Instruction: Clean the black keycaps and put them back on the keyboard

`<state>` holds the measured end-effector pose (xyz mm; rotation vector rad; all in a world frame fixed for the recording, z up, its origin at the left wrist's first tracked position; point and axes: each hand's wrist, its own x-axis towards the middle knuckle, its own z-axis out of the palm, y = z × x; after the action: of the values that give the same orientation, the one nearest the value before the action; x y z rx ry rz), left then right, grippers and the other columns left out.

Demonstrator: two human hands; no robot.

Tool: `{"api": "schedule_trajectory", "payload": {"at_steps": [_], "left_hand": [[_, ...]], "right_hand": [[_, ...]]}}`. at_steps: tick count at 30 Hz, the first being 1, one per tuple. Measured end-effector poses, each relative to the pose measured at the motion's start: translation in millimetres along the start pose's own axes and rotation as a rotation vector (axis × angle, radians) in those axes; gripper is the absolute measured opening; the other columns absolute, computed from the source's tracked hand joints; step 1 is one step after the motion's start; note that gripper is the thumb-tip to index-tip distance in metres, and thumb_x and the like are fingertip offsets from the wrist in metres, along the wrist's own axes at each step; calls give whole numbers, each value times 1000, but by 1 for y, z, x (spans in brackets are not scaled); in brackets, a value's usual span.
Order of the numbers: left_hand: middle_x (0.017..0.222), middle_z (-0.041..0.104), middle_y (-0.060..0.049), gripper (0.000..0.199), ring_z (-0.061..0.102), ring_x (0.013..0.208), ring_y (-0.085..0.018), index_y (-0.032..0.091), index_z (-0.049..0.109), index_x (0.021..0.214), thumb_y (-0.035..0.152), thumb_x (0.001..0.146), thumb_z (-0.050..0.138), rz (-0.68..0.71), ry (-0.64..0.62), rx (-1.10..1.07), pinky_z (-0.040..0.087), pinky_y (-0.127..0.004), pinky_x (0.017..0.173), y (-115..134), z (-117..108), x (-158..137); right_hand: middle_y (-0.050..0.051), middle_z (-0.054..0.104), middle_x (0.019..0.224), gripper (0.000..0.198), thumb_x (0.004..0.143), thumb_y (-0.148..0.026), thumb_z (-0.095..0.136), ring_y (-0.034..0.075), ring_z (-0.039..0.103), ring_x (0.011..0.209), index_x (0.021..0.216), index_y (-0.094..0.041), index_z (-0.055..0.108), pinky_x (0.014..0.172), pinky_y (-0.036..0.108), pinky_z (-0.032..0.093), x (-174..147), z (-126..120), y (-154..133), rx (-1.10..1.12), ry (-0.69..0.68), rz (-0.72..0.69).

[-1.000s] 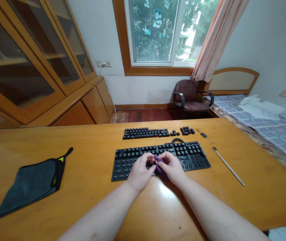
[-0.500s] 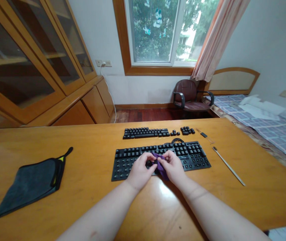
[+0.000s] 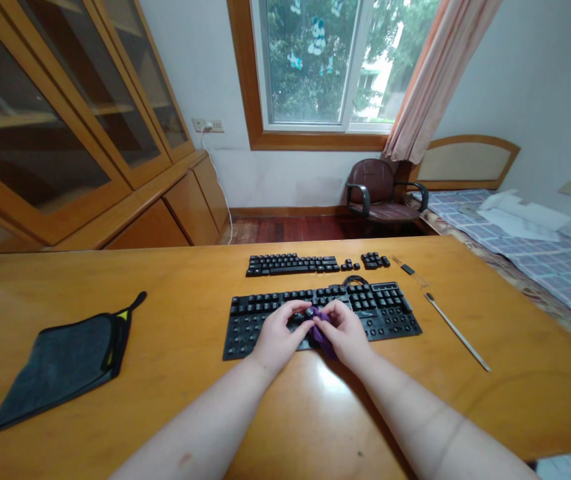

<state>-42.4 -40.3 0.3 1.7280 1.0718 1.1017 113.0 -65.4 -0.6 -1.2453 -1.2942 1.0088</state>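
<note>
My left hand pinches a small dark keycap between thumb and fingertips. My right hand is closed on a bunched purple cloth, which presses against the keycap. Both hands meet just above a black keyboard. Its upper rows and part of the right side carry keycaps, while the lower rows show bare switches. Behind it, removed keycaps stand in rows, with smaller groups to their right. The fingers partly hide the keycap and the middle of the keyboard.
A folded dark grey cloth lies at the left of the wooden table. To the right are a wire keycap puller and a thin long-handled brush. Beyond the table stand an office chair and a bed.
The purple cloth has bunched up closer to the right hand, and the keycap between the fingertips has turned and shows more. The hands stay in nearly the same place.
</note>
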Motion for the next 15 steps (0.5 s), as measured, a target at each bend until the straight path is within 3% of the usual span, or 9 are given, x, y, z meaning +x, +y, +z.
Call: {"api": "schedule_trajectory", "payload": {"at_steps": [5,10,15], "left_hand": [[93,65,-4,20,63,91,-16,18,57,91,18,72,64,-42,29,-75,51,-33,87,-3,1,3],[98,63,-5,21,61,94,-17,20,57,97,18,76,58,25,84,105,51,-35,88,-8,-3,5],[100,64,-4,20,58,101,-20,22,58,98,18,79,54,135,18,381,44,-42,97,-5,-7,5]], "right_hand": [[-3,55,65,10,75,-26,61,13,51,60,74,-20,53,56,25,39,0,1,0,-24,10,-11],[-1,56,70,15,75,-31,63,15,54,65,77,-20,53,62,27,42,2,-4,-4,46,294,-41],[-1,56,69,20,74,-35,63,15,54,65,79,-20,51,62,27,43,7,-10,-8,125,478,-34]]}}
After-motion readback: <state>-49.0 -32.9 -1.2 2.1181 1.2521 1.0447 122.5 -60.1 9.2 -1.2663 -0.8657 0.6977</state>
